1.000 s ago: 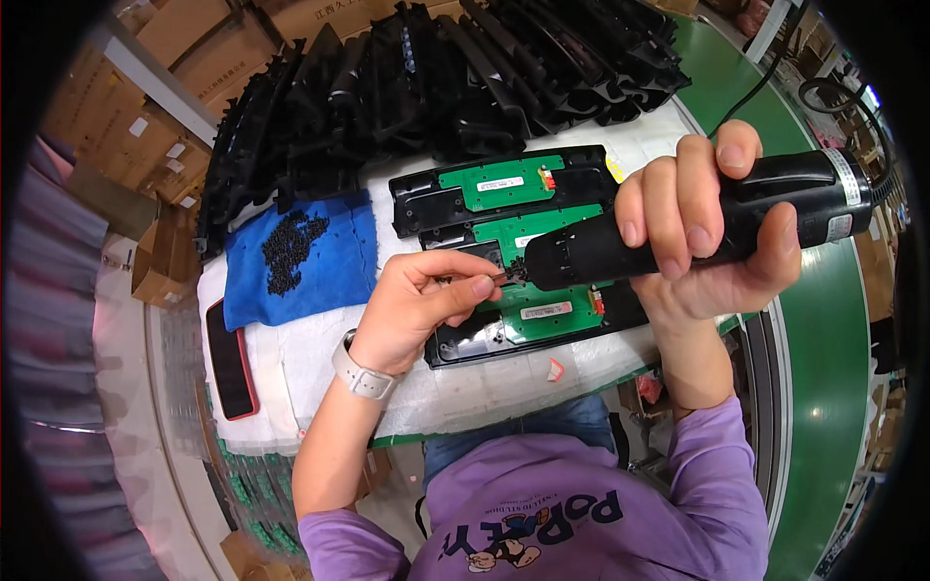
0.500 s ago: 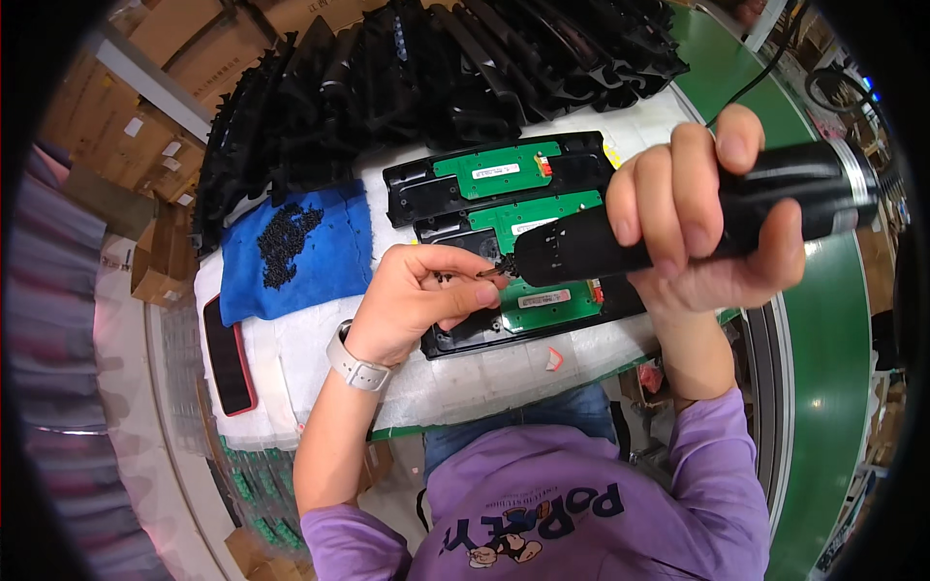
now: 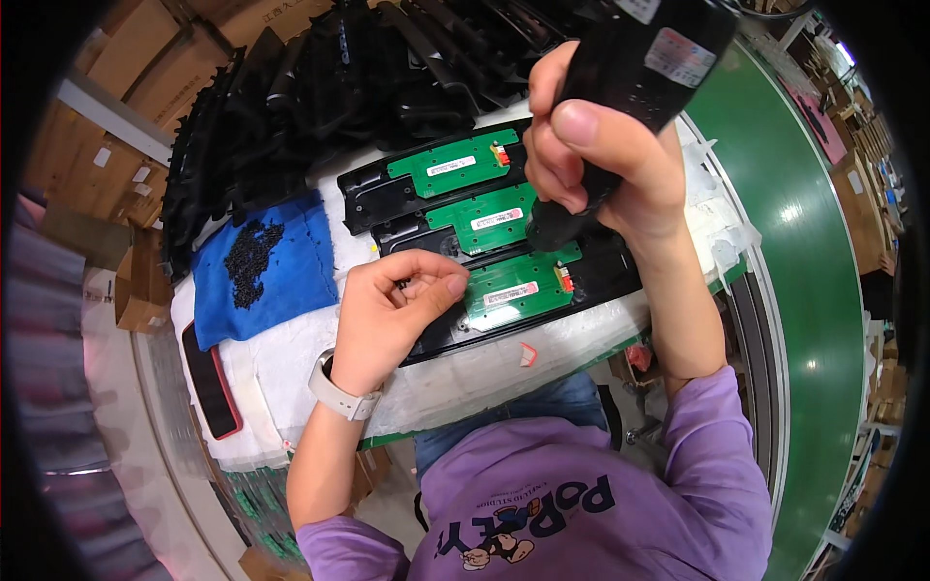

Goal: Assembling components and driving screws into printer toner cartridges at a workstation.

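Note:
My right hand (image 3: 630,160) is wrapped round a black electric screwdriver (image 3: 620,82), tilted with its tip end down over the nearest green circuit board (image 3: 509,298). Whether the tip touches the board cannot be made out. That board lies in a long black plastic panel (image 3: 612,269). My left hand (image 3: 383,300) is at the panel's left part, thumb and fingers curled together; what they hold, if anything, is hidden. Behind are a middle circuit board (image 3: 475,219) and a far circuit board (image 3: 450,167), each in its own black panel.
Left of the panels, a blue cloth (image 3: 308,257) bears a heap of small black screws (image 3: 252,263). A red-edged phone (image 3: 213,387) lies at the table's left edge. Black plastic parts (image 3: 320,87) are stacked behind. A green surface (image 3: 814,320) runs along the right.
The screwdriver, earlier held nearly level with its tip at my left fingers, now points down over the nearest board. My left hand has drawn apart from the tip.

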A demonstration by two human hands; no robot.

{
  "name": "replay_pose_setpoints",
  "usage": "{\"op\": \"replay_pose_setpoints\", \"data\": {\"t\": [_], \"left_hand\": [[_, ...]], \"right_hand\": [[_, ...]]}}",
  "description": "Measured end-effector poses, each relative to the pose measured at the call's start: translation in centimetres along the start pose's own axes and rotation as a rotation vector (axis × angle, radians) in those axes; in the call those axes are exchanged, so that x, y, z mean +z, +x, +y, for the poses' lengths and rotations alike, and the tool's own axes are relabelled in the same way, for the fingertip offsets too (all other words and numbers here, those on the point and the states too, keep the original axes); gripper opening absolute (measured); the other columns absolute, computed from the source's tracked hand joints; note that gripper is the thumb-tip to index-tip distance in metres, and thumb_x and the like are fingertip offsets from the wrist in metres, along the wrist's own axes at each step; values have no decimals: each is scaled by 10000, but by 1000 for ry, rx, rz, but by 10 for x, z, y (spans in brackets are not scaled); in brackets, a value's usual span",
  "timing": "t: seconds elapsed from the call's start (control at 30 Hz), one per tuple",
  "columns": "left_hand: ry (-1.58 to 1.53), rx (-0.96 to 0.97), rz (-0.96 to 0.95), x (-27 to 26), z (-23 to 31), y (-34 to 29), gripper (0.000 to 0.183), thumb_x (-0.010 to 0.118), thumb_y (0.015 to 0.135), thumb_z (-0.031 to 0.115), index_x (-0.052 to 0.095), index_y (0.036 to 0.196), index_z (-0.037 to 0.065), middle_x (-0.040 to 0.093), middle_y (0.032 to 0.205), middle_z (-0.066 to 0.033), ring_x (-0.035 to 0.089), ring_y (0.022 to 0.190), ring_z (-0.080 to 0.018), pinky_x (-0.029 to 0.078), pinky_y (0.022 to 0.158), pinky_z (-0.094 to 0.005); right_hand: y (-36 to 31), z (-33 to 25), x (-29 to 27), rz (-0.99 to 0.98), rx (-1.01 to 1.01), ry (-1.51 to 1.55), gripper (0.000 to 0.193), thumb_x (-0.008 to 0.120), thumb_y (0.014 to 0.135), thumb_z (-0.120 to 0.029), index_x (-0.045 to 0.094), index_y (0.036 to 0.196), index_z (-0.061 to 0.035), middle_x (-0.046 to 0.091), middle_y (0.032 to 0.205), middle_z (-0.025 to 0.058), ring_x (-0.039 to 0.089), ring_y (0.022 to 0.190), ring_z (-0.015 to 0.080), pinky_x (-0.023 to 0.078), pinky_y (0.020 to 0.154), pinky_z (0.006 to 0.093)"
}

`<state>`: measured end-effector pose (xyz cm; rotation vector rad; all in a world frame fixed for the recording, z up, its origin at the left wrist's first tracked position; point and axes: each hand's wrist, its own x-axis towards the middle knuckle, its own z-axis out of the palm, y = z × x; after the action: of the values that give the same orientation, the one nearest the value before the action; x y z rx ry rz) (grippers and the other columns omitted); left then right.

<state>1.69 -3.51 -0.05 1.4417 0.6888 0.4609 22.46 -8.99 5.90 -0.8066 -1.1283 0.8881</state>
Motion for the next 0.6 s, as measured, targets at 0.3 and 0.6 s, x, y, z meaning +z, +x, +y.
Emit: {"op": "replay_pose_setpoints", "data": {"t": [0.3, 0.6], "left_hand": [[6, -5, -8, 8, -6, 2, 127, 619, 843, 83, 651, 918, -14, 621, 712, -20, 407, 509, -9, 300, 449, -154], [-27, 31, -5, 9, -12, 2, 136, 615, 863, 107, 643, 909, -17, 614, 700, -2, 412, 527, 2, 301, 460, -153]], "right_hand": [[4, 5, 9, -27, 61, -111, 195, 682, 735, -154, 564, 656, -21, 518, 513, 20, 473, 416, 78, 346, 400, 220], [-6, 6, 14, -30, -23, -206, 263, 652, 722, -211, 489, 755, -8, 480, 517, 41, 437, 382, 105, 329, 372, 223]]}}
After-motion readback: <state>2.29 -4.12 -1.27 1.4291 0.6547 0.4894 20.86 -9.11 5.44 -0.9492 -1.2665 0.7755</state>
